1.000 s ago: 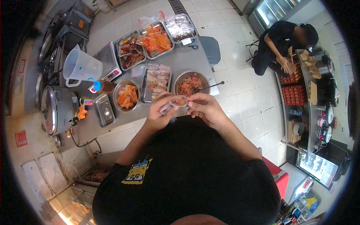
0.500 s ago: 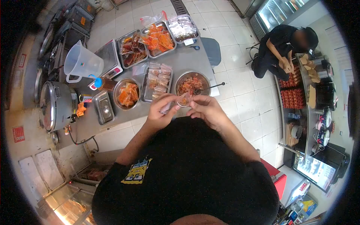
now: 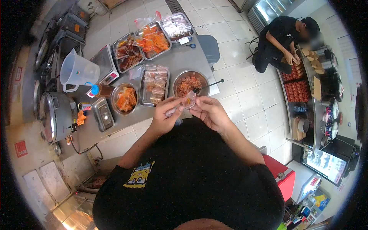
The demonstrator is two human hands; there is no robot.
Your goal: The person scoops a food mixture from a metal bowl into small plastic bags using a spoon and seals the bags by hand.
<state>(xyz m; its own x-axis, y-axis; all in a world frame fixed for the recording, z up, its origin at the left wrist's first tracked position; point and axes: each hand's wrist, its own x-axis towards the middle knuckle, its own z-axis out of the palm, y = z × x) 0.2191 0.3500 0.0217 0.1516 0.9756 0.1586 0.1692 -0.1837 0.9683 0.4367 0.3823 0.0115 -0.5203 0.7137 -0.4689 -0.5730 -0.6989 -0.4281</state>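
Note:
Between my two hands is a small clear plastic bag (image 3: 189,100) with a bit of orange food inside. My left hand (image 3: 165,115) pinches one side of it, and some more clear plastic shows in that palm. On the other side, the fingers of my right hand (image 3: 211,113) grip the bag's edge. Just beyond them stands a steel bowl (image 3: 175,85) of chopped reddish food (image 3: 188,85), a black-handled spoon (image 3: 214,84) leaning in it. Left of the bowl, a steel tray (image 3: 142,94) carries several filled small bags (image 3: 156,82).
Another steel bowl (image 3: 115,109) of orange packets, a lidded steel container (image 3: 102,115), a sauce bottle (image 3: 103,91), a plastic jug (image 3: 82,71) and a scale (image 3: 102,61) stand at left. Trays of bagged food line the far edge. A person (image 3: 283,38) sits beside egg trays (image 3: 296,92) at right.
The view has shifted slightly, so the table's items appear farther left. The small bag is held a little higher and tilted differently between my hands. The seated person's hands remain near the egg trays.

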